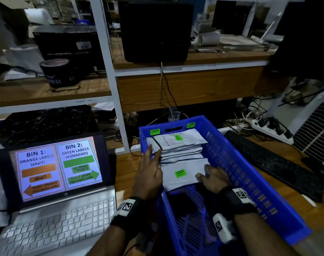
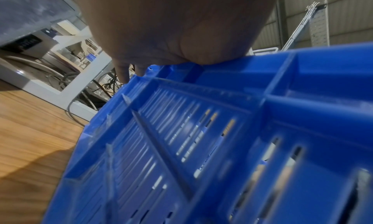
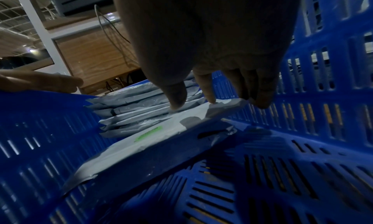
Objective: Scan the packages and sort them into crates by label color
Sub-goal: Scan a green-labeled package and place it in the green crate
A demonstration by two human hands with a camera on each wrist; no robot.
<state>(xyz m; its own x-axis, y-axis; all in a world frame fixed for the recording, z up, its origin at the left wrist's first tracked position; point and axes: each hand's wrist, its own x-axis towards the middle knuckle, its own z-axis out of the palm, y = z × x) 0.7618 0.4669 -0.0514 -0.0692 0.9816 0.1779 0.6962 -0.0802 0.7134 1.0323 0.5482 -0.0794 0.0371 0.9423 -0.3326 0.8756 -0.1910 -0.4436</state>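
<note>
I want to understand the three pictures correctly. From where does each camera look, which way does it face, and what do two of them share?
Head: sits high, faces forward and down at the laptop and blue crate; both the left hand and right hand show.
Left wrist: sits low outside the crate wall, looks along the palm.
Right wrist: sits inside the crate, looks along the fingers touching the front package.
Shared: head and right wrist views both show the green-labelled packages.
</note>
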